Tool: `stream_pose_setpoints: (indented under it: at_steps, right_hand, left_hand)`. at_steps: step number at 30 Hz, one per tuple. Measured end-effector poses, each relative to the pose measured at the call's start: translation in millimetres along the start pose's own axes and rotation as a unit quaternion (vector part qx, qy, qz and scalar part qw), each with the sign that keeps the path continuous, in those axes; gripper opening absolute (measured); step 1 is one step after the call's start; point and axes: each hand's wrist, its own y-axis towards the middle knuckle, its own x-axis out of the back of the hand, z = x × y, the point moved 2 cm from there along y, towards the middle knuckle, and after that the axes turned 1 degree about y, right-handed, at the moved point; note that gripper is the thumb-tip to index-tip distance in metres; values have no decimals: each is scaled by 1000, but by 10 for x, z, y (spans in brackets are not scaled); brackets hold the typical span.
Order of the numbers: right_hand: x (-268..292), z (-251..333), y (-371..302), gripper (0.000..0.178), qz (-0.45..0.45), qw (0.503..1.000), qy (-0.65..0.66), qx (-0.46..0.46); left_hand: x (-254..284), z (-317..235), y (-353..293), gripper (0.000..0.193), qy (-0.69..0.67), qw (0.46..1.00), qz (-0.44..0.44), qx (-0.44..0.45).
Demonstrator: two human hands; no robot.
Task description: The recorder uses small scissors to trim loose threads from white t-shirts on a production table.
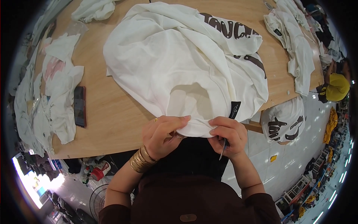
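Observation:
A large white shirt [149, 67] with dark brown printed lettering lies bunched on the wooden table, its rounded opening facing me. Just past the table's front edge, my left hand [162, 135] pinches the rim of that opening between thumb and fingers. On the other side, my right hand [230, 135] pinches the same rim a short way off, so a folded band is stretched between them. A thin pointed metal tool [223, 150] sticks out below my right fingers; its kind is mostly hidden in the palm. Beside that hand, a black label [234, 109] hangs from the shirt.
On the wooden table [100, 138], a phone [79, 106] and crumpled white garments [61, 93] lie at left. Another white garment [294, 48] lies at far right. A printed white bundle [283, 121] sits beyond the right edge. A person in yellow [335, 86] is farther right.

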Motion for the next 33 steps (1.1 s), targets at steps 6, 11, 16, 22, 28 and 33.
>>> stream_pose_setpoints:
  at_steps: [6, 11, 16, 22, 28, 33]
  right_hand:
    - [3, 10, -8, 20, -7, 1000, 0, -7]
    - [21, 22, 63, 21, 8, 1000, -2, -10]
    - [11, 14, 174, 29, 112, 983, 61, -132]
    - [-5, -9, 312, 22, 88, 958, 91, -258]
    - [-40, 17, 358, 22, 89, 951, 90, -283]
    - [-8, 49, 353, 19, 70, 953, 92, -279]
  left_hand:
    - [5, -14, 35, 37, 41, 999, 19, -12]
    - [30, -20, 42, 37, 51, 998, 40, -12]
    - [50, 26, 75, 33, 13, 995, 80, 56]
    - [55, 82, 121, 14, -132, 936, 188, 265]
    - [74, 102, 112, 18, -208, 890, 207, 350]
    - [72, 69, 118, 18, -214, 885, 207, 358]
